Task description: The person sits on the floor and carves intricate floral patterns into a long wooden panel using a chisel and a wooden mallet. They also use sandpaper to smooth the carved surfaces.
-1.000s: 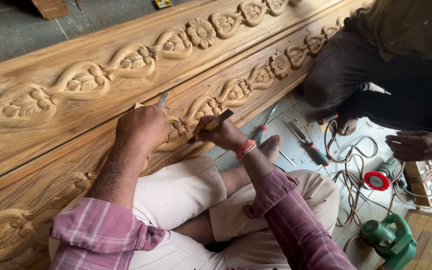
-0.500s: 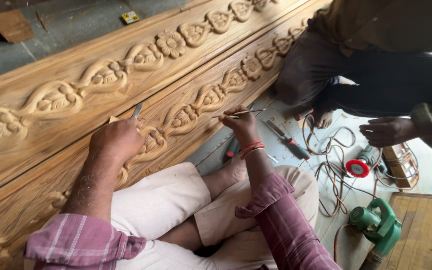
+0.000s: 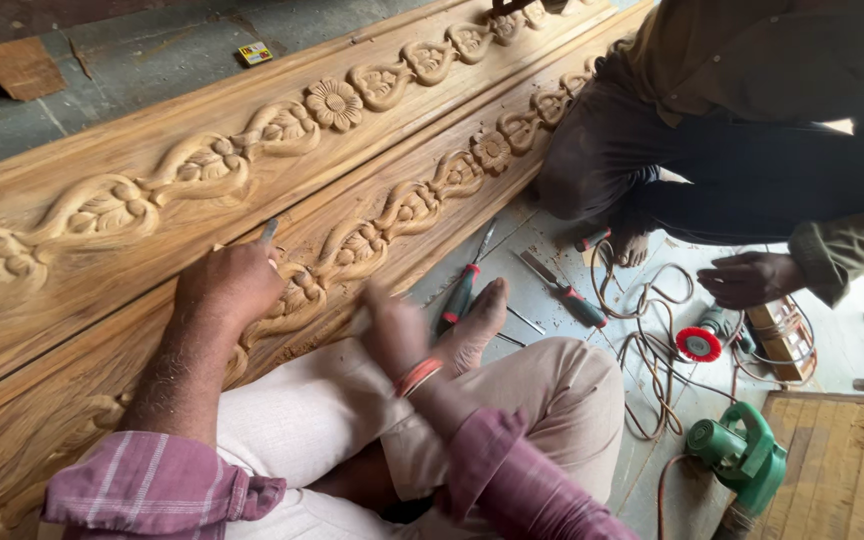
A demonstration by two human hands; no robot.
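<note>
Chisel (image 3: pixel 270 230) against carved beam (image 3: pixel 372 190)
My left hand (image 3: pixel 227 285) grips it tight on the beam's lower edge; my right hand (image 3: pixel 392 330) is blurred, fingers unreadable.

The right hand (image 3: pixel 392 330) is motion-blurred, so its grip cannot be read. The left hand (image 3: pixel 227 287) hides all of the chisel (image 3: pixel 269 230) but its tip. Beyond both hands, the carved beam (image 3: pixel 102 215) runs off frame.
</note>
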